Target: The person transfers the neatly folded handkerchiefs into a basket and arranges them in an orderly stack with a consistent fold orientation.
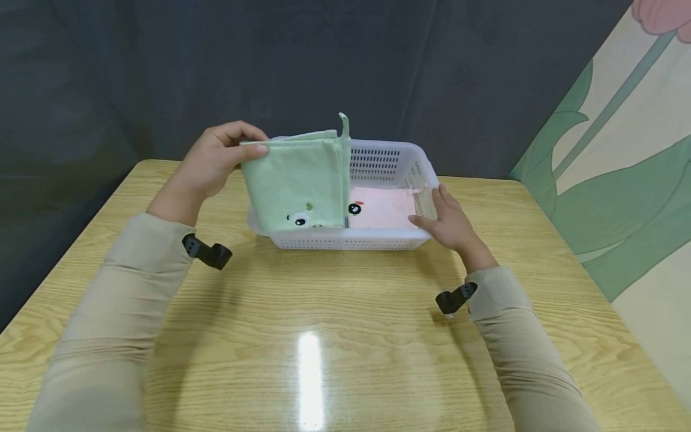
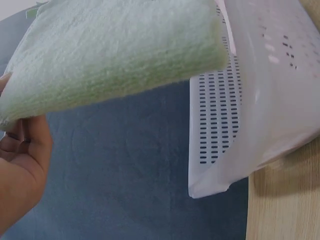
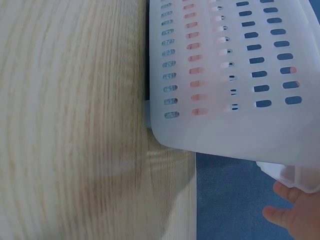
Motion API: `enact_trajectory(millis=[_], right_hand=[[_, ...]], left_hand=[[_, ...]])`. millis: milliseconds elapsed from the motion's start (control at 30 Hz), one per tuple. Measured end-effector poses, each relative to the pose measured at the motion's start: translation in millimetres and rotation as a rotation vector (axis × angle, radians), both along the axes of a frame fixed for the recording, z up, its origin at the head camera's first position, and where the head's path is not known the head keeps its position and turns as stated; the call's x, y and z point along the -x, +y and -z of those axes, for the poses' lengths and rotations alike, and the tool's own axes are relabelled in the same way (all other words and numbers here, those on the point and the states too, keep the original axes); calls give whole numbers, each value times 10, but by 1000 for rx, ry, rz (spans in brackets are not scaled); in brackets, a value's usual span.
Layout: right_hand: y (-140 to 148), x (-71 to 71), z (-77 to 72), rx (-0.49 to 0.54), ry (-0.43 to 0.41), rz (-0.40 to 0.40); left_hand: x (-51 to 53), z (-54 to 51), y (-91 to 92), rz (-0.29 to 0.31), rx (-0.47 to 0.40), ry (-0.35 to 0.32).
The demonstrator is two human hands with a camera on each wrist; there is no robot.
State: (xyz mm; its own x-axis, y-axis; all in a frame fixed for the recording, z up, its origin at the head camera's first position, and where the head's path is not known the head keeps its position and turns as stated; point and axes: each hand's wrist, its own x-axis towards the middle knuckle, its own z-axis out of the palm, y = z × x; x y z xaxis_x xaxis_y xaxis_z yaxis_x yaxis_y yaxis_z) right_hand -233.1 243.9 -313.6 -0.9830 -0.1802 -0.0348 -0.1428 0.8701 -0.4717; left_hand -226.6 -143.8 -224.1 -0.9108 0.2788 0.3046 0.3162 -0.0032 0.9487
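Observation:
In the head view my left hand (image 1: 213,159) pinches the upper left corner of a folded light green towel (image 1: 297,180), thumb in front. The towel has an embroidered eye, a small green heart and a hanging loop at its upper right. It stands upright over the left part of a white plastic basket (image 1: 351,240). Its fluffy side (image 2: 110,50) shows in the left wrist view. A folded pink towel (image 1: 385,207) with a black embroidered eye lies inside the basket on the right. My right hand (image 1: 450,222) rests at the basket's right end, fingers fairly straight and spread.
The basket has slotted walls and stands near the far edge of a wood-grain table (image 1: 372,336). Behind it hangs a dark cloth (image 1: 302,66). A wall painted with flowers and leaves (image 1: 637,162) rises on the right.

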Motion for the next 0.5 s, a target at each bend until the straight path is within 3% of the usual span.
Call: enact_trajectory(millis=[233,500], right_hand=[[3,-5,-2,1,1,6],[12,-14,-8,3,6,1]], left_hand=[[105,-21,0,-65,55,-26],[222,91,40,-81,79,-77]])
